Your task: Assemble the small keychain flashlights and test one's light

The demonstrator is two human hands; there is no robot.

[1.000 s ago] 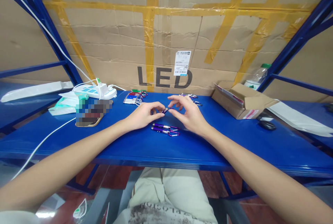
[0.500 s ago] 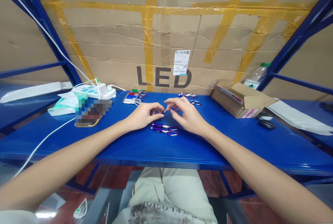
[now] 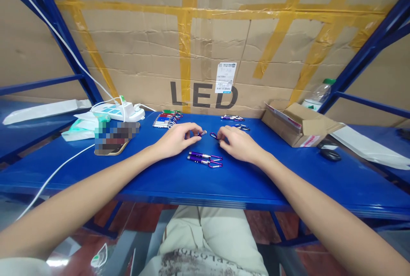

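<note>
My left hand [image 3: 176, 139] pinches a small purple keychain flashlight [image 3: 201, 133] just above the blue table [image 3: 160, 173]. My right hand [image 3: 238, 143] is curled, fingertips closed on a purple carabiner clip [image 3: 214, 136] a short gap to the right of the flashlight's tip. Two more purple keychain flashlights [image 3: 204, 159] with clips lie side by side on the table just in front of both hands.
A row of coloured flashlights [image 3: 165, 120] lies at the back left, a few more flashlights [image 3: 235, 118] at the back centre. An open cardboard box [image 3: 297, 128], a power strip [image 3: 120, 111], a blurred object [image 3: 115, 137], a black mouse [image 3: 329, 154] and a bottle [image 3: 317, 94] stand around.
My hands have drawn slightly apart and lowered. The right hand has turned palm-down, now holding the clip separate from the flashlight in my left.
</note>
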